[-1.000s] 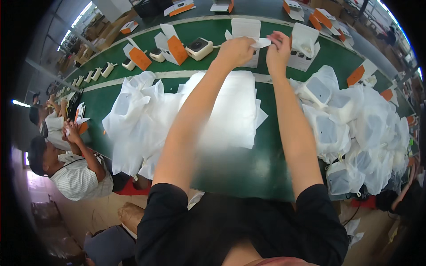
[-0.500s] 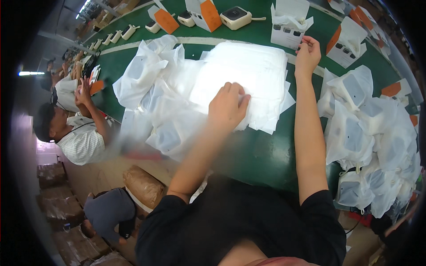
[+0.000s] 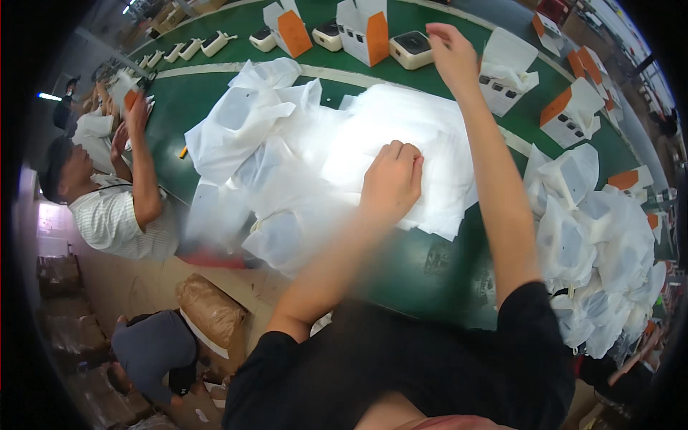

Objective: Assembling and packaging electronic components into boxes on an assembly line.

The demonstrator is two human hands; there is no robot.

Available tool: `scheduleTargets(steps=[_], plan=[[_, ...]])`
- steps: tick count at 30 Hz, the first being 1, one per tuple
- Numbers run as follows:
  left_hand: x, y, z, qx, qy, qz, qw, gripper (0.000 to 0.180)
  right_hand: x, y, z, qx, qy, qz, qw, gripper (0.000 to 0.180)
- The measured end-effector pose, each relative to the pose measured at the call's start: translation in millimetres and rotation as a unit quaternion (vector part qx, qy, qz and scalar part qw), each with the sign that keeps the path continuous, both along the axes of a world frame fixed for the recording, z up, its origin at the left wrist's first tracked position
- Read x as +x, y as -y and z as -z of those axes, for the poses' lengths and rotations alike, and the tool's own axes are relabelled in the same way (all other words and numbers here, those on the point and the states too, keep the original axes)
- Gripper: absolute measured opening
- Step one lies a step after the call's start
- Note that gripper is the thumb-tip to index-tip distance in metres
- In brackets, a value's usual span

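My left hand (image 3: 393,183) rests on a stack of thin white bags or sheets (image 3: 444,118), its fingers curled in and thumb pressed against them. Whatever is between those fingers is hidden. On the far side, my right hand (image 3: 456,59) reaches over a cream box-shaped device with a black top (image 3: 411,50). Its fingers are apart, close to the device's right edge, and they do not close around it. A white printed carton with raised flaps (image 3: 502,92) stands just right of that hand.
Left of the stack lie devices wrapped in white bags (image 3: 276,236); another wrapped pile (image 3: 598,236) is at the right. Orange-and-white cartons (image 3: 364,34) and bare devices (image 3: 215,44) line the far green belt. A co-worker (image 3: 118,208) works at the left; another person (image 3: 154,347) bends low.
My right hand has left the white carton and moved left to the cream device. My left hand stays on the stack, its fingers more curled. The whole view has shifted slightly.
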State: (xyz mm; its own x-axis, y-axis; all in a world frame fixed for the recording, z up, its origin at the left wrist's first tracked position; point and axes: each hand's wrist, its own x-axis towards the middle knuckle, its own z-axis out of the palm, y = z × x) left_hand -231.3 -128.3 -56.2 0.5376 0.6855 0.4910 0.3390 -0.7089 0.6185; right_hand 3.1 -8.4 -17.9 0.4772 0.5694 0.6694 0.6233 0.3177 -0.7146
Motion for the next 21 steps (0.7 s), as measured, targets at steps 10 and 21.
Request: scheduleTargets(steps=[10,21], plan=[[0.4,-8.5,-4.1,-0.103,0.154,-0.006,0.983,0.008,29.4,-44.3,-17.5,-0.503,0.019,-0.009,0.864,0.071],[0.4,-10.0,-10.7,-0.177,0.262,0.003,0.949,0.012,-78.7,189.1,-13.2,-0.155,-0.520,-0.261,0.798,0.047]])
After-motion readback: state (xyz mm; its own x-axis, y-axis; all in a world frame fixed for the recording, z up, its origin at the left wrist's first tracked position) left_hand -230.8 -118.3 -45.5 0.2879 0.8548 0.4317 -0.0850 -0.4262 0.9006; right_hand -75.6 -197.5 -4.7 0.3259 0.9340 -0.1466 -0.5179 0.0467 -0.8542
